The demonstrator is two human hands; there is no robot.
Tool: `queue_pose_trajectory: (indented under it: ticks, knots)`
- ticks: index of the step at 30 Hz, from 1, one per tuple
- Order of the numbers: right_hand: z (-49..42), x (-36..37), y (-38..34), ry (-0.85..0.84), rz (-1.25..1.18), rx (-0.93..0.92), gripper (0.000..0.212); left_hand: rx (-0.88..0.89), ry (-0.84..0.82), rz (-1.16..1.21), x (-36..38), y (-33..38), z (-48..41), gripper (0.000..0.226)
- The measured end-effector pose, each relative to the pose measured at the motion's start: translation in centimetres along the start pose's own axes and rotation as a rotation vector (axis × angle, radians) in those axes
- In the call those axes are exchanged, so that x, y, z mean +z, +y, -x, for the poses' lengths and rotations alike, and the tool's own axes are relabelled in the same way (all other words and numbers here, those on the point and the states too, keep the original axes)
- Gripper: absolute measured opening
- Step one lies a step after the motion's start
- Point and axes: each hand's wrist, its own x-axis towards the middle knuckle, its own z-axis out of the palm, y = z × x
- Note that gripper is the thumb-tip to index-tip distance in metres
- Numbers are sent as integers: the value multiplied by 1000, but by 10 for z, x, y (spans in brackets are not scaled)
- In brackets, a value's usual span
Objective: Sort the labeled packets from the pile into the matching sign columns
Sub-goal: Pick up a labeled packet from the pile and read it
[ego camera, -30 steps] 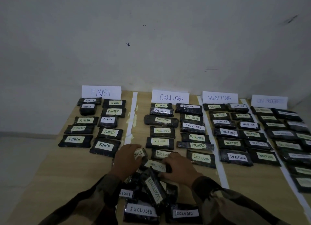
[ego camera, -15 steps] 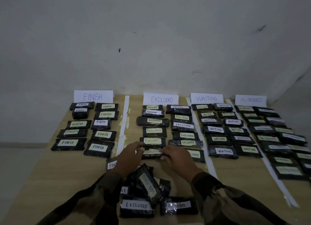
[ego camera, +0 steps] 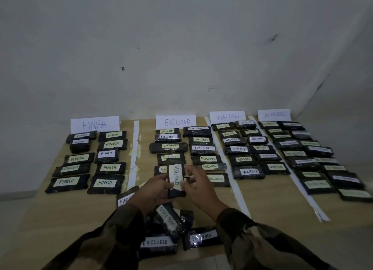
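half a second ago both hands were low on the table (ego camera: 262,205), by the excluded column (ego camera: 201,148). now the left hand (ego camera: 157,189) and the right hand (ego camera: 201,189) hold one packet (ego camera: 176,175) lifted upright above the pile (ego camera: 169,225). the fingers (ego camera: 189,170) pinch its long edges. it is black and glossy, and its white label reads waiting, so i judge it must go right, under the waiting sign (ego camera: 227,116).

A bare, dim room: scuffed white wall (ego camera: 181,47), a wooden table (ego camera: 282,209) against it, handwritten paper signs (ego camera: 94,124) along its far edge.
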Motion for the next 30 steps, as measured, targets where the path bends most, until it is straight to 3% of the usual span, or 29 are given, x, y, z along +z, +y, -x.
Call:
queue_pose_trajectory:
  ticks: [7, 11, 16, 22, 26, 30]
  knots:
    - [19, -26, 12, 61, 233, -87, 50, -113, -30, 98, 37, -16, -6, 21]
    - [25, -55, 34, 4, 333, -90, 60, -176, -44, 113, 67, -25, -15, 22]
    - [35, -95, 71, -3, 431, -88, 55, -177, -72, -48, 118, -31, -22, 12]
    - [42, -158, 123, -114, 620, -37, 55, 322, 72, -720, 159, -49, -45, 47]
    - [40, -200, 161, -179, 709, -1, 62, 476, 126, -1102, 185, -67, -66, 58]
    - [35, -236, 195, -225, 767, 7, 60, 609, 181, -1301, 218, -80, -82, 61]
